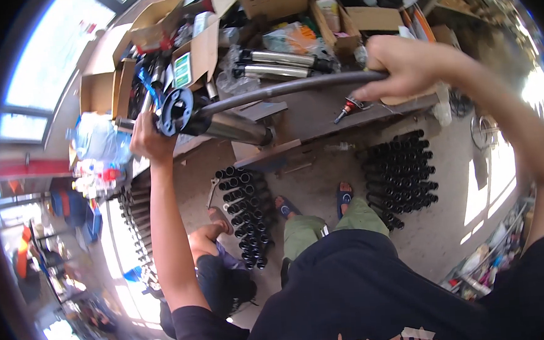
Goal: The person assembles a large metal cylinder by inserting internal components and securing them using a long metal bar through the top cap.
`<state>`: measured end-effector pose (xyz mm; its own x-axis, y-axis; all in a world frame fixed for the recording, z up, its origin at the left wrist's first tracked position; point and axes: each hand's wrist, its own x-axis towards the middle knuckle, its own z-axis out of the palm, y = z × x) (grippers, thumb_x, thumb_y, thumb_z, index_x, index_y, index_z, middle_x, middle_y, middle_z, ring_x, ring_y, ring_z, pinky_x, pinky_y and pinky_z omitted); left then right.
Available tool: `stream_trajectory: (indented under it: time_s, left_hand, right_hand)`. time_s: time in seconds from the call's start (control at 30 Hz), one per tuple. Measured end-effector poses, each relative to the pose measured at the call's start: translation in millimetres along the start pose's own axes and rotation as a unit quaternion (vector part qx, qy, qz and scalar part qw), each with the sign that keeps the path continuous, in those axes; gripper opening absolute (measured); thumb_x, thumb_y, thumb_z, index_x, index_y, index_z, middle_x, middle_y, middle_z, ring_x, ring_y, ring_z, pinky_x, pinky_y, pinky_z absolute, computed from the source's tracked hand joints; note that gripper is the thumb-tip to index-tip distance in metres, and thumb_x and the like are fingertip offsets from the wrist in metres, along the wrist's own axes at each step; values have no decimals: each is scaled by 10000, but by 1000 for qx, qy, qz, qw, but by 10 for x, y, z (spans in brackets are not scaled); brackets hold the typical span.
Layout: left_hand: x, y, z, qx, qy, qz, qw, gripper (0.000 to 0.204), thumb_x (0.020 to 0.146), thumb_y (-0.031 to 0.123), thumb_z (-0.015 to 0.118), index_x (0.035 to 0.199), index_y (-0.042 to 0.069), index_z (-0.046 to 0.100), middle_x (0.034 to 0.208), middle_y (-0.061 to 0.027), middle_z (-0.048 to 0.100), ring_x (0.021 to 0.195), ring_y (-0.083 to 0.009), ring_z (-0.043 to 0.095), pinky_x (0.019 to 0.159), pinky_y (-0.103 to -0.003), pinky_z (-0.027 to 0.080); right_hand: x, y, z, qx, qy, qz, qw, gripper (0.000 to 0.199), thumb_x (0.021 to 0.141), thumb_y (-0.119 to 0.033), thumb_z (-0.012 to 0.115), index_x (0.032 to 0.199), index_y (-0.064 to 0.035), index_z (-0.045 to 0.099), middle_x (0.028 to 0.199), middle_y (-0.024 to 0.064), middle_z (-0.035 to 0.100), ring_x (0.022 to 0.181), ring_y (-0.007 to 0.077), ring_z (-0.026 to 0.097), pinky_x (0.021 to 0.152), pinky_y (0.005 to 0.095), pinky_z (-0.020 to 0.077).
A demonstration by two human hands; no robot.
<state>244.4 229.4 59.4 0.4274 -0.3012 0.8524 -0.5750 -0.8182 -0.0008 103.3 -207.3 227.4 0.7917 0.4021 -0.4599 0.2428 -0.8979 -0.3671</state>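
Note:
I stand at a workbench (pixel 318 114) and hold a long grey metal rod (pixel 279 90) level above it. My right hand (pixel 402 65) is closed around the rod's right end. At the left end, my left hand (pixel 148 137) grips a blue round flange (pixel 177 110) and the dark fitting where the rod meets a shiny steel cylinder (pixel 232 129). The cylinder lies on the bench, pointing right.
Open cardboard boxes (pixel 151 28), steel tubes (pixel 278 62) and plastic bags crowd the back of the bench. A small red-tipped tool (pixel 346 109) lies near its front edge. Two clusters of black tubes (pixel 403 174) stand on the floor. A person (pixel 212 267) crouches at lower left.

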Motion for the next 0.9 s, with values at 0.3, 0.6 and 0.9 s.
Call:
stream_trajectory:
  time_s: [0.3, 0.6, 0.9]
  left_hand:
    - [840, 104, 493, -86, -11, 144, 986, 540, 822, 210, 786, 1287, 58, 558, 1176, -170, 597, 1108, -349, 540, 984, -460, 393]
    - [-382, -445, -1412, -161, -207, -441, 858, 610, 951, 434, 665, 1279, -68, 557, 1195, -186, 630, 1061, -330, 586, 995, -411, 442]
    - [-1410, 294, -1921, -179, -349, -415, 821, 377, 879, 290, 736, 672, 11, 591, 576, -13, 489, 499, -124, 481, 478, -300, 352]
  right_hand:
    - [105, -1628, 2700, 609, 114, 10, 785, 329, 937, -305, 656, 809, -3, 681, 616, 48, 612, 579, 141, 554, 591, 341, 452]
    - [2801, -3690, 3204, 653, 355, 24, 669, 296, 925, -370, 642, 1005, -85, 633, 1076, 161, 598, 770, 359, 634, 627, 462, 479]
    - [2050, -697, 809, -96, 716, -55, 690, 544, 766, -205, 708, 1276, -81, 566, 1251, 192, 545, 1230, 409, 474, 1030, 572, 333]
